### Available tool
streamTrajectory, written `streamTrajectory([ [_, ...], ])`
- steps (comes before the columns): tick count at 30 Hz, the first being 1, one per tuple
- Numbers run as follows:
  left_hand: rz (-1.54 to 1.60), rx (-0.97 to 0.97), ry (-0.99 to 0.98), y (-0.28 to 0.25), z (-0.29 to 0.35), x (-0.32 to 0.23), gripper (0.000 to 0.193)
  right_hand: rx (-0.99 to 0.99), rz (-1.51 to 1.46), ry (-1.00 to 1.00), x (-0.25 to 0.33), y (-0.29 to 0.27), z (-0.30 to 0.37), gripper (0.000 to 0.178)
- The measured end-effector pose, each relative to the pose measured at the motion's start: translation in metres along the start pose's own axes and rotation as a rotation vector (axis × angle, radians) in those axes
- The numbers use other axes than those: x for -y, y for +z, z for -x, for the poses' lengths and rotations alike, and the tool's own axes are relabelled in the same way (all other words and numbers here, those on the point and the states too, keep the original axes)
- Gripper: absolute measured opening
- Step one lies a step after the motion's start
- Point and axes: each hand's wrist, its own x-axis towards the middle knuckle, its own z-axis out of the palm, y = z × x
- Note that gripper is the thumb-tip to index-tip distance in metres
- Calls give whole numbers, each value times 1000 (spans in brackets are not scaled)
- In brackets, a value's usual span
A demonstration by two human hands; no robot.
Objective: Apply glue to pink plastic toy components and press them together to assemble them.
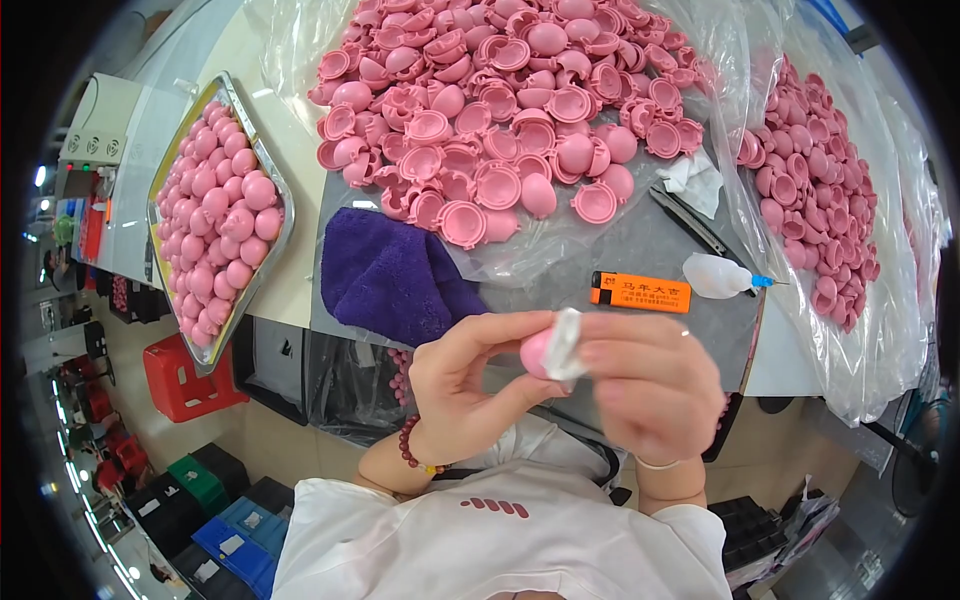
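Note:
Between the fingertips of my left hand [460, 375] is a small pink plastic ball [536, 353], held just past the table's near edge. My right hand [650, 375], slightly blurred, presses a folded piece of white tissue [565, 345] against the ball's right side. Beyond my hands lie an orange lighter [640, 292] and a small white squeeze bottle [715, 276] with a blue needle tip. A purple cloth [390, 275] rests to the left. Past it spreads a large heap of pink half shells [497, 185] on clear plastic.
A metal tray [284, 165] of closed pink balls stands on the left. More pink shells [815, 190] lie in a clear bag at the right. Near them are a black utility knife [690, 218] and crumpled white tissue [695, 183]. A red stool [190, 378] stands on the floor.

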Motion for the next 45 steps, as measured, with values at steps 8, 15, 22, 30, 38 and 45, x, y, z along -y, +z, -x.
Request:
streamTrajectory([
  [8,211,-190,-54,7,1,1,47,227,189,-87,-7,0,18,7],
  [15,450,-147,-170,10,0,-1,52,-113,548,-17,3,-17,11,14],
  [22,434,-93,-157,13,-2,-1,42,-125,245,-99,5,-18,13,27],
  [30,621,-17,-109,10,7,11,43,74,77,-75,10,-8,10,17],
  [38,512,3,-207,12,17,3,45,122,127,-155,11,-14,9,26],
  [45,724,107,-177,15,12,8,44,128,183,-80,14,-12,9,23],
])
